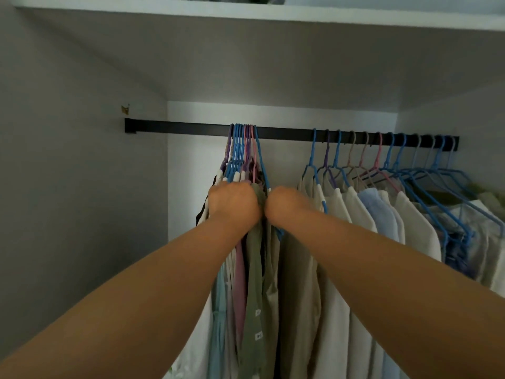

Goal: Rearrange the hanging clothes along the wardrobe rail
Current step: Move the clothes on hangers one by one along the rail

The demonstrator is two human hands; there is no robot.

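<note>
A black rail (177, 128) runs across the wardrobe. A tight bunch of hangers (243, 149), blue, purple and pink, hangs near its middle with clothes (252, 283) in green, pink, pale blue and beige below. My left hand (233, 202) grips the top of this bunch from the left. My right hand (285, 205) presses against its right side, fingers hidden in the fabric. Further right, a spread row of hangers (382, 160) carries beige and light blue shirts (363, 214).
The rail's left stretch up to its bracket (130, 129) holds no hangers. A grey side wall (68, 187) stands at the left. A white shelf (246, 15) spans above. A gap of bare rail (287, 132) separates the two groups of clothes.
</note>
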